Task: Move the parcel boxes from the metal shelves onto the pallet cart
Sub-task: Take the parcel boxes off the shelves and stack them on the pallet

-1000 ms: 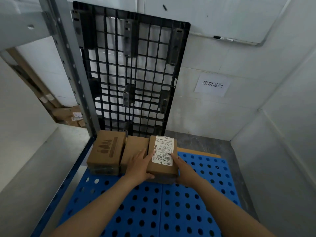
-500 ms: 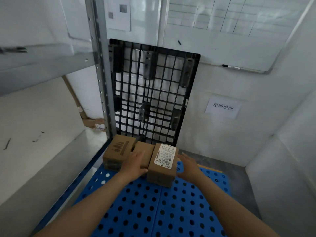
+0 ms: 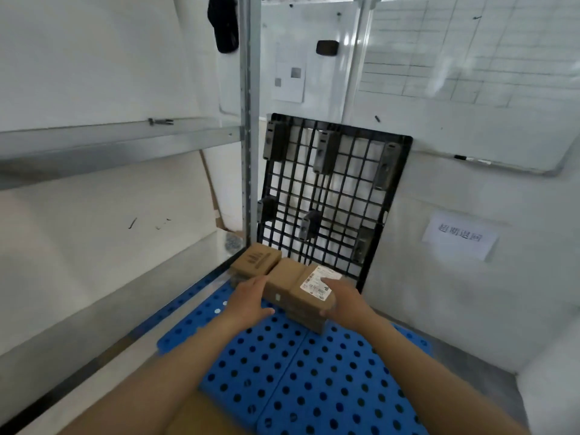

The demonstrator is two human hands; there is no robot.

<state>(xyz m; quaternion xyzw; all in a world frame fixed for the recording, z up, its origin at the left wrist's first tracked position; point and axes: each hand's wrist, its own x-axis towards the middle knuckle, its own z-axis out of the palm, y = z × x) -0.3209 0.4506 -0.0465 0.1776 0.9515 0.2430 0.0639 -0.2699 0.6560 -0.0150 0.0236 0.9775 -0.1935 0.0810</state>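
Three brown parcel boxes stand in a row at the far end of the blue perforated pallet cart point(image 3: 314, 387). The left box point(image 3: 255, 262) carries a printed logo and the middle box point(image 3: 282, 279) is plain. The right box point(image 3: 309, 301) has a white shipping label on top. My right hand point(image 3: 345, 301) grips the labelled box's right edge, fingers on top and thumb at the front. My left hand point(image 3: 251, 301) is off that box, fingers spread, beside the front-left of the middle box.
A black grid pallet point(image 3: 329, 199) leans upright on the wall just behind the boxes. The metal shelf upright point(image 3: 249, 120) and beam point(image 3: 110, 142) stand to the left. A paper sign point(image 3: 459, 235) and white walls close the right. Brown cardboard point(image 3: 194, 416) lies at the bottom edge.
My left hand has come off the labelled box and drawn back to the left. The right hand stays on it. My view has lifted and pulled back, showing more of the wall.
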